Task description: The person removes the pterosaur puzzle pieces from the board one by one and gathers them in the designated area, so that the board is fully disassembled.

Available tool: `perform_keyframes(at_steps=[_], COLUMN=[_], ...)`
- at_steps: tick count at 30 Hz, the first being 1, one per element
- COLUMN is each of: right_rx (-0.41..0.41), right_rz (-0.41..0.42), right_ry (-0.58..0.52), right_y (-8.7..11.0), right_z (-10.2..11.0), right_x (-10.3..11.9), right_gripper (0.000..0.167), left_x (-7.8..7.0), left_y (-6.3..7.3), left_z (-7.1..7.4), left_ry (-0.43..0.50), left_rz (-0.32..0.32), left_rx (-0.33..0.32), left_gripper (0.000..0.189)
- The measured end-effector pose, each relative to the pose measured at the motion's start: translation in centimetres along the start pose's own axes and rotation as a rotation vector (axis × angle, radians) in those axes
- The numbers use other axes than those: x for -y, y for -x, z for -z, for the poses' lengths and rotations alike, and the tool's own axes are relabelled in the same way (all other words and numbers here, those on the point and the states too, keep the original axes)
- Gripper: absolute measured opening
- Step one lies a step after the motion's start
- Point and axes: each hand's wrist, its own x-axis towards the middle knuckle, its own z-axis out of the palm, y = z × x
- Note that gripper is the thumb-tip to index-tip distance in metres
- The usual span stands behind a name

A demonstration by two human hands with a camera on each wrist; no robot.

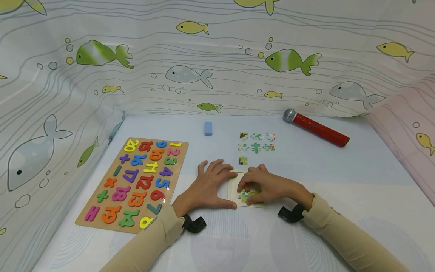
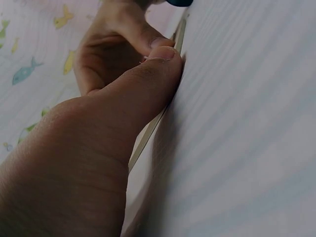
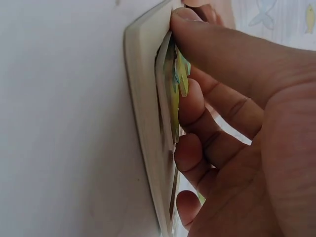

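Observation:
A small pale puzzle tray (image 1: 233,190) lies between the two hands. My left hand (image 1: 211,188) rests at its left side with fingers spread, thumb at the near edge and index finger at the far edge. Green jigsaw pieces (image 1: 245,195) lie inside the tray, partly hidden under my right hand (image 1: 270,185). The right thumb and curled fingers pinch a jigsaw piece (image 3: 170,94) there; the right wrist view shows it tilted up from the tray. In the left wrist view, the left thumb (image 2: 160,59) presses the tray's edge.
Beyond the tray, several loose jigsaw pieces (image 1: 256,147) lie in rows, one piece (image 1: 242,161) nearer. A number board (image 1: 113,224) stands left. A blue block (image 1: 208,129) and a red microphone (image 1: 321,130) lie farther back, before a fish-patterned curtain (image 1: 231,49).

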Motion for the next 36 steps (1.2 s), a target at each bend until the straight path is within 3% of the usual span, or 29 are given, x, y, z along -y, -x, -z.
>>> perform_keyframes(at_steps=[11, 20, 36], right_rx=[0.01, 0.074, 0.047], right_rz=[0.034, 0.003, 0.021], right_ry=[0.032, 0.016, 0.006], right_y=[0.3, 0.8, 0.7], right_z=[0.5, 1.2, 1.2], right_x=[-0.3, -0.3, 0.3], right_gripper=[0.028, 0.042, 0.038], left_x=[0.0, 0.0, -0.1], left_y=[0.0, 0.0, 0.0], left_z=[-0.1, 0.0, -0.1], left_ry=[0.004, -0.006, -0.002], left_rz=[0.01, 0.011, 0.021], left_rx=[0.006, 0.009, 0.021], left_gripper=[0.09, 0.092, 0.091])
